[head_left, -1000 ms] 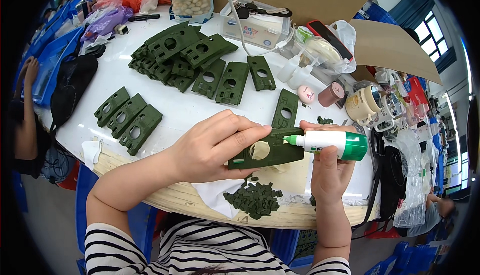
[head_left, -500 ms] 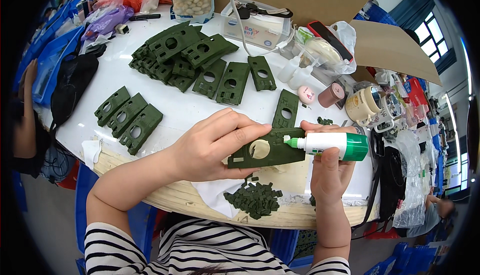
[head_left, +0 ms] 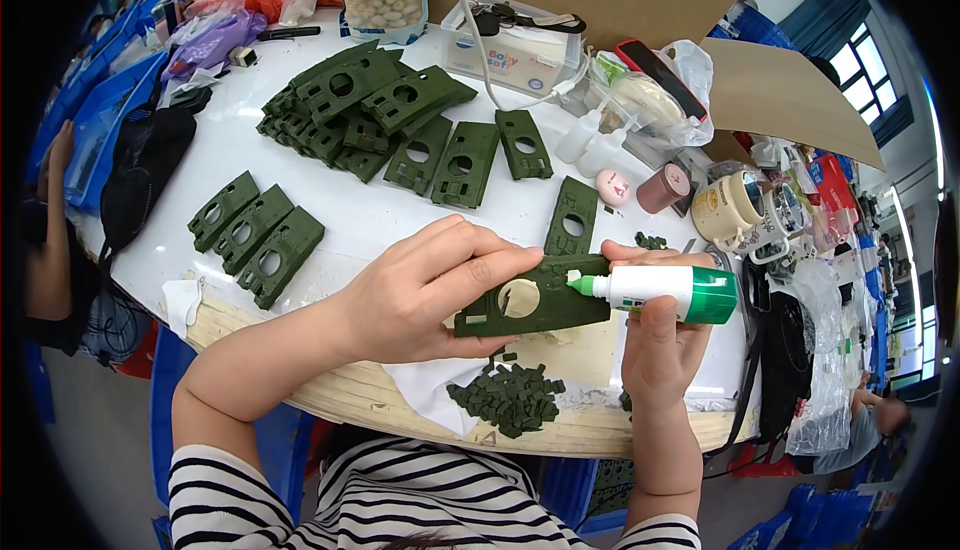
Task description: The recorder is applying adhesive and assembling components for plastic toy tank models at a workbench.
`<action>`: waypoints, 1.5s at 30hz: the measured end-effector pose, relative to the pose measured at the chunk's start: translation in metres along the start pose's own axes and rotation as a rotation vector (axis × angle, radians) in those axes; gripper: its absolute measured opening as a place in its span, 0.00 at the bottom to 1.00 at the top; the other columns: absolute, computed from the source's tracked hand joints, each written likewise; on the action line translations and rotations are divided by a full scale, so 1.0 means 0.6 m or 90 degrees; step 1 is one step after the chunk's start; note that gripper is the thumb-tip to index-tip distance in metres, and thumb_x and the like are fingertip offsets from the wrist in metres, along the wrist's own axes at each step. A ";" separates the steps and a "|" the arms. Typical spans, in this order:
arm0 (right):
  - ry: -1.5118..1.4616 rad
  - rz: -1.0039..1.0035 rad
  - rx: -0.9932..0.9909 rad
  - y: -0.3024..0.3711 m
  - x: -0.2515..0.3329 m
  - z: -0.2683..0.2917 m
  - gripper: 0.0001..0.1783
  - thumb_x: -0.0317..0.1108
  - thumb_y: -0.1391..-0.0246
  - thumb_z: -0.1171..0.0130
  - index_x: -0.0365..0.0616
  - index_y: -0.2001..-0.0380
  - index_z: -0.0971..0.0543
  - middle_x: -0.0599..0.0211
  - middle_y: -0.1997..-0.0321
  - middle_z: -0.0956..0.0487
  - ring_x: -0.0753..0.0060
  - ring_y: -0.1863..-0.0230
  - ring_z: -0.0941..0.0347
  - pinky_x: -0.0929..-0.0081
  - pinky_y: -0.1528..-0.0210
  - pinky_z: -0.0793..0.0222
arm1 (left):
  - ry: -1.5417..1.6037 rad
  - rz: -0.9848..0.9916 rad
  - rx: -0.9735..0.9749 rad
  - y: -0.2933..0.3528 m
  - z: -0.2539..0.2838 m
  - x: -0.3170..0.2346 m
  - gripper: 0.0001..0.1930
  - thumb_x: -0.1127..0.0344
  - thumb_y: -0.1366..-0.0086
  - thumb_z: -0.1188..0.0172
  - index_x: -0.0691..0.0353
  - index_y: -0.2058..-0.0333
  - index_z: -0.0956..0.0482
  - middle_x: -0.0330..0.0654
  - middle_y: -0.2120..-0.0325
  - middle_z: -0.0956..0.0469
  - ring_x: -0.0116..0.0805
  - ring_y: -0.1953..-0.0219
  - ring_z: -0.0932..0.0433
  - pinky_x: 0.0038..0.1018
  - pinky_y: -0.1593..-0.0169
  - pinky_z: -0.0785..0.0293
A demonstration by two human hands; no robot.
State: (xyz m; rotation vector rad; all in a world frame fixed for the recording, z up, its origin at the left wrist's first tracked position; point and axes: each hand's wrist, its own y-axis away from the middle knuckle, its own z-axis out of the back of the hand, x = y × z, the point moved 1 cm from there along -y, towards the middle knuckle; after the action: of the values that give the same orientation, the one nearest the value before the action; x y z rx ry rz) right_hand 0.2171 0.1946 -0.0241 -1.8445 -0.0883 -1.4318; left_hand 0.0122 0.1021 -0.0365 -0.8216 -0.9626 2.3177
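My left hand (head_left: pixel 440 285) grips a dark green plastic toy tank hull (head_left: pixel 560 302) by its left end, fingers on top and below. A round hole opens in the hull near my fingers. My right hand (head_left: pixel 660 345) is closed around a white glue bottle (head_left: pixel 660 292) with a green base, held sideways. Its green nozzle points left and meets the hull's upper face, right of the hole, with a white tip or dab at its end. Just below the hull lies a heap of small dark green pieces (head_left: pixel 508 398). Another hull (head_left: pixel 572 218) lies beyond it.
A pile of similar hulls (head_left: pixel 350 110) lies at the back, with a row of three hulls (head_left: pixel 262 240) at left. Small squeeze bottles (head_left: pixel 600 150), a cream mug (head_left: pixel 725 208) and a bagged phone (head_left: pixel 660 80) stand back right. A person's arm (head_left: pixel 50 230) shows far left.
Almost nothing differs. Both hands, the glue bottle and the hull hold the same place, the nozzle still against the hull.
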 end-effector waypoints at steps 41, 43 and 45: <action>-0.044 -0.035 0.136 0.030 -0.016 -0.026 0.23 0.40 0.47 0.37 0.34 0.55 0.29 0.58 0.59 0.28 0.61 0.54 0.27 0.55 0.44 0.31 | 1.065 0.471 0.355 0.039 -0.024 0.004 0.38 0.75 0.38 0.42 0.66 0.35 0.54 0.47 0.45 0.35 0.35 0.44 0.33 0.33 0.41 0.37; -0.042 -0.039 0.141 0.028 -0.014 -0.028 0.23 0.40 0.47 0.37 0.34 0.56 0.29 0.58 0.59 0.27 0.61 0.54 0.27 0.55 0.44 0.31 | 1.071 0.473 0.351 0.040 -0.024 0.003 0.38 0.75 0.38 0.42 0.67 0.35 0.54 0.48 0.45 0.35 0.35 0.44 0.32 0.32 0.41 0.37; -0.052 -0.046 0.144 0.028 -0.014 -0.029 0.22 0.40 0.47 0.37 0.34 0.56 0.29 0.58 0.59 0.27 0.62 0.54 0.27 0.55 0.44 0.32 | 1.074 0.472 0.349 0.040 -0.024 0.003 0.38 0.75 0.38 0.42 0.67 0.35 0.55 0.48 0.45 0.35 0.36 0.44 0.32 0.32 0.41 0.37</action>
State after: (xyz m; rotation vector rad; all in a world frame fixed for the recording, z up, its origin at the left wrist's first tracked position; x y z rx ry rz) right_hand 0.2087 0.1757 -0.0392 -1.7272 -0.3466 -1.3351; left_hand 0.0160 0.0947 -0.0634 -2.3463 0.7559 1.2048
